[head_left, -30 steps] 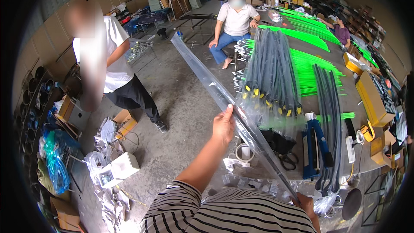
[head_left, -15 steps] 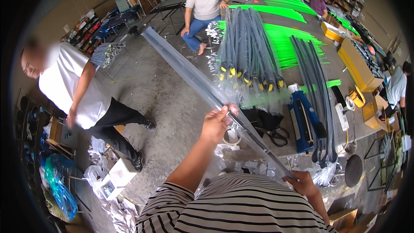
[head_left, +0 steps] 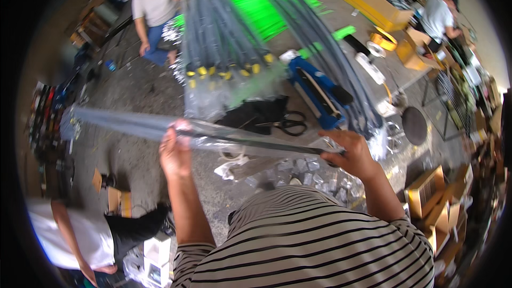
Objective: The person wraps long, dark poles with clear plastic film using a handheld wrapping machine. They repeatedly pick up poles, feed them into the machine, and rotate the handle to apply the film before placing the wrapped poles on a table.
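Observation:
A long clear plastic sleeve (head_left: pixel 122 121) with a dark, slender rod-like item (head_left: pixel 256 146) inside stretches almost level across my front, its left end a little higher. Partway along, my left hand (head_left: pixel 176 152) is closed round the sleeve, thumb up. At the right end, my right hand (head_left: pixel 354 156) grips the sleeve between thumb and fingers. Just beyond it on the table lie black-handled scissors (head_left: pixel 293 124), a black cloth-like bundle (head_left: pixel 256 113) and a long blue bench tool like a bag sealer (head_left: pixel 314 93).
Sleeved dark rods with yellow ends (head_left: pixel 224 37) lie on the table beside green strips (head_left: pixel 261 8). More dark strips (head_left: pixel 330 56) lie right of these. A masked person (head_left: pixel 154 8) sits at far left; another in white (head_left: pixel 80 234) is at lower left. Open cartons (head_left: pixel 426 197) stand right.
My view has turned rightward. The sleeve has swung from a steep diagonal to nearly level, and my right hand has come up and forward. Both hands keep their hold.

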### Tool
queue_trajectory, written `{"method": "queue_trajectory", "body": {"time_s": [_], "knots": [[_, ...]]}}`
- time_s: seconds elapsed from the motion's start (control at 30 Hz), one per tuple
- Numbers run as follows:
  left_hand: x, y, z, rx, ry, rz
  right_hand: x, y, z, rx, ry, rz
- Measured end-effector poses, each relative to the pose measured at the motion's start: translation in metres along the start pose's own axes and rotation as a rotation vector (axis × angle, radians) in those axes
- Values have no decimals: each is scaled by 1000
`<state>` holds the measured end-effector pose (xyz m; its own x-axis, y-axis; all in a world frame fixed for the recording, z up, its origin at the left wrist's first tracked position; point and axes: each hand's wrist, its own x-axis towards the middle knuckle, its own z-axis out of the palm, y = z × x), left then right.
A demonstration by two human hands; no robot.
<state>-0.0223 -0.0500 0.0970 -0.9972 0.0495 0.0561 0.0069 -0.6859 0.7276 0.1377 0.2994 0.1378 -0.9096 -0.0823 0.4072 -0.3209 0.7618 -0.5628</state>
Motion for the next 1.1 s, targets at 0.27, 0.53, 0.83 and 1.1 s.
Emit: {"method": "queue_trajectory", "body": {"time_s": [0.27, 0.53, 0.83, 1.1], "knots": [[2, 44, -102, -229, -17, 34, -34, 62, -35, 482, 618, 679], [-3, 53, -121, -174, -147, 82, -34, 47, -20, 657, 307, 989], [-4, 69, -142, -281, -46, 39, -29, 43, -25, -4, 671, 380], [-3, 63, -134, -221, 138, 28, -23, 62, -21, 363, 960, 472]]}}
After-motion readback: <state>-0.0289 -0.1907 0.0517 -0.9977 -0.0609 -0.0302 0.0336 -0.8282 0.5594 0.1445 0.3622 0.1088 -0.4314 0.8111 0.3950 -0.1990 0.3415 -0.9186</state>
